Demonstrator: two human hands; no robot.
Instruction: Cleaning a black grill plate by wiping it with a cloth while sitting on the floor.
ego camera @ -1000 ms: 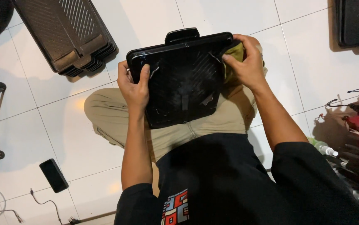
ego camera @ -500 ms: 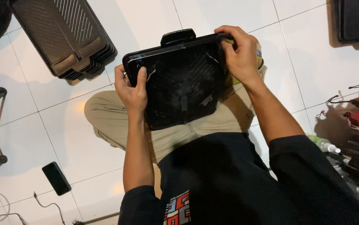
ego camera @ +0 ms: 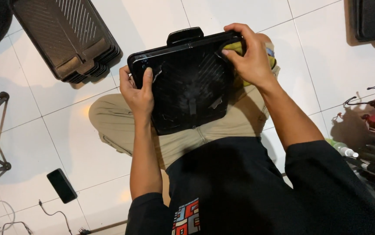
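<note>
Both hands grip: your left hand (ego camera: 138, 93) clamps the stiff, glossy, likely slippery black tray (ego camera: 187, 82) edge; right hand (ego camera: 250, 61) presses a yellow cloth (ego camera: 235, 47).

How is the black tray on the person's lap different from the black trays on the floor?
The tray on the lap is a single one, gripped by the left hand while the right hand presses a yellow cloth on it; the stack of trays lies untouched on the tiled floor. The lap tray shows smears; the stack looks dull and ribbed. Both are black and rectangular.
</note>
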